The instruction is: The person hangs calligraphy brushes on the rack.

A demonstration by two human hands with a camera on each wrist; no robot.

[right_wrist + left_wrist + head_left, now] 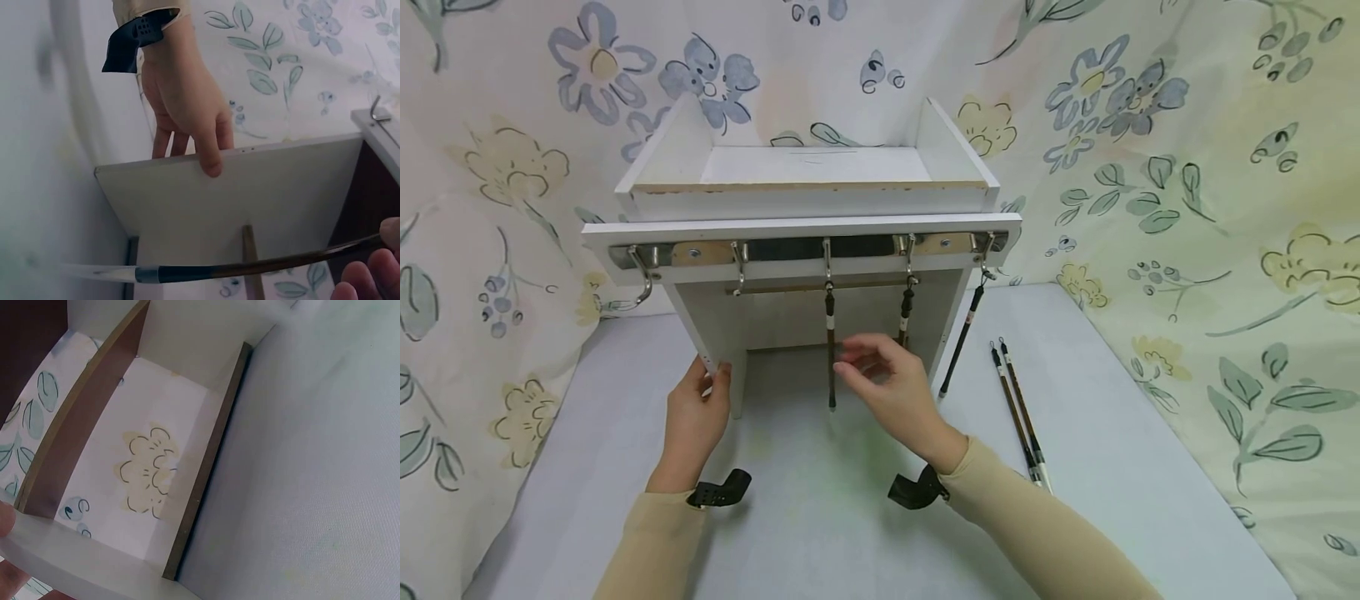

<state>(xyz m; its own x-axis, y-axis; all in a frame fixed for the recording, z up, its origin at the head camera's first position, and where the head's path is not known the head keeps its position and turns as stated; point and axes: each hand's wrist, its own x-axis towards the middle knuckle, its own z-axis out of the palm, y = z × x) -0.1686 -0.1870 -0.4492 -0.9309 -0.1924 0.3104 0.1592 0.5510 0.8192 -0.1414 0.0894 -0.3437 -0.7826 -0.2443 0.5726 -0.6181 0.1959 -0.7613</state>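
A white wooden shelf unit [805, 204] carries several metal hooks along its front rail. From the middle hook a dark-handled writing brush [831, 321] hangs straight down. My right hand [891, 392] is beside that brush, its thumb and fingertips loosely bent right at the handle. In the right wrist view the brush [250, 267] crosses the lower part, with its pale tip at the left. My left hand [694, 417] grips the front edge of the unit's left side panel [700, 333], thumb on the inner face. Two more brushes hang further right, one brush [906, 304] partly behind my right hand, the other brush [961, 342] tilted.
Two more brushes [1017, 408] lie side by side on the white tabletop [1112, 467], right of the unit. The two left hooks [739, 267] hold nothing. Flower-printed cloth [1150, 167] hangs behind and at both sides. A crossbar [209, 462] joins the side panels low down.
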